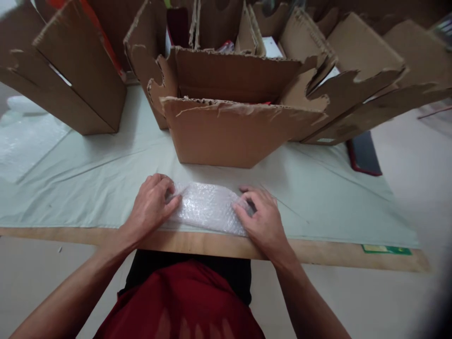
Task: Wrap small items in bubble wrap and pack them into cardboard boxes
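A flat bundle of clear bubble wrap (208,205) lies on the pale green cloth along the table's front edge. What is inside the wrap, if anything, cannot be made out. My left hand (153,202) pinches the bundle's left end between thumb and curled fingers. At the opposite end, my right hand (259,214) grips the wrap, thumb on top and fingers bent around the far side. Just beyond the bundle stands an open cardboard box (226,134) with torn, ragged upper edges.
More open cardboard boxes (356,94) crowd the back and right. Another box (84,80) stands back left, beside a loose bubble wrap sheet (30,141). A dark flat object with a red edge (365,153) lies at right. The wooden table edge (318,254) runs along the front.
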Tool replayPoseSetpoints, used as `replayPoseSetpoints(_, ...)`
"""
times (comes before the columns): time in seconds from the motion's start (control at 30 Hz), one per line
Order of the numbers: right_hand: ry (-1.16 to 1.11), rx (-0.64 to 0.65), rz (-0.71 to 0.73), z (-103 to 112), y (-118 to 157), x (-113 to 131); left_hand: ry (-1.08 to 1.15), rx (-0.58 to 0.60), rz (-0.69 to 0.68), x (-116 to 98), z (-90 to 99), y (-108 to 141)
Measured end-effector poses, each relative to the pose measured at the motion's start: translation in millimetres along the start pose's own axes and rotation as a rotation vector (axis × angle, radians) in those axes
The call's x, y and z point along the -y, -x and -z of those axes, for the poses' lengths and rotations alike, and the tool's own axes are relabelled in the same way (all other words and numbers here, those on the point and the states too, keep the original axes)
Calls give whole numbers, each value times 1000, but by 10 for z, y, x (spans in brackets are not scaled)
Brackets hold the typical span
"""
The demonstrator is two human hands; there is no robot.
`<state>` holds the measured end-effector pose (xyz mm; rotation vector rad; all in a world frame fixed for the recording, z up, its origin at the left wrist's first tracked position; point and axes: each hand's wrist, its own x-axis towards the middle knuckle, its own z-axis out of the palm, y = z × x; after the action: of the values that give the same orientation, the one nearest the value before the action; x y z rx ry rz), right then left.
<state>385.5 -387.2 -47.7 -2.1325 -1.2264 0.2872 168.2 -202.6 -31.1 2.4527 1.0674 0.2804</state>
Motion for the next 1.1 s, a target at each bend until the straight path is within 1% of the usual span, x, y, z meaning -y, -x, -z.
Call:
replayPoseSetpoints(0.1, -299, 57, -134, 22, 155, 150, 186, 12, 154, 12, 154, 142)
replayPoseSetpoints(0.17, -440, 82, -168, 42, 228, 234, 291, 17, 244, 74, 274, 253)
replayPoseSetpoints(0.23, -481, 104, -146, 43, 259, 318, 358, 10, 268, 180, 385, 330)
replayPoseSetpoints(0.3, -459, 169, -111, 3, 271, 418, 344, 4, 255, 311, 485, 331)
replayPoseSetpoints(0.37, -432, 282, -78, -90, 289, 545, 263, 11, 200, 436, 569, 230)
replayPoseSetpoints(0.47, -408, 408, -30, -312, 319, 763, 102, -7, 68, 558, 642, -107)
replayPoseSetpoints(0.53, -397, 444, 3, -465, 306, 893, -1, -60, -5, 595, 636, -387)
replayPoseSetpoints(0.6, -404, 477, 3, -577, 255, 986, -96, -108, -55, 611, 595, -597)
replayPoseSetpoints(0.63, -419, 496, -14, -609, 219, 1016, -131, -132, -80, 613, 568, -638)
replayPoseSetpoints(0.67, -442, 517, -45, -625, 181, 1033, -148, -152, -115, 613, 541, -620)
replayPoseSetpoints(0.7, -471, 542, -85, -627, 144, 1040, -139, -167, -166, 609, 514, -539)
replayPoseSetpoints(0.73, -507, 569, -129, -617, 111, 1038, -102, -168, -229, 602, 487, -397)
replayPoseSetpoints(0.77, -546, 599, -171, -602, 83, 1031, -46, -163, -300, 593, 457, -208)
replayPoseSetpoints(0.83, -615, 665, -234, -566, 43, 1006, 101, -93, -425, 577, 384, 243)
replayPoseSetpoints(0.9, -657, 722, -274, -541, 16, 983, 151, -71, -499, 567, 284, 647)
replayPoseSetpoints(0.93, -672, 746, -295, -533, 4, 973, 145, -76, -513, 565, 223, 791)
replayPoseSetpoints(1.0, -719, 788, -335, -515, -15, 953, 112, -128, -522, 569, 97, 936)
replayPoseSetpoints(1.03, -749, 814, -349, -501, -21, 942, 102, -164, -518, 575, 42, 945)
replayPoseSetpoints(1.1, -784, 862, -342, -456, -24, 915, 122, -238, -505, 589, -30, 888)
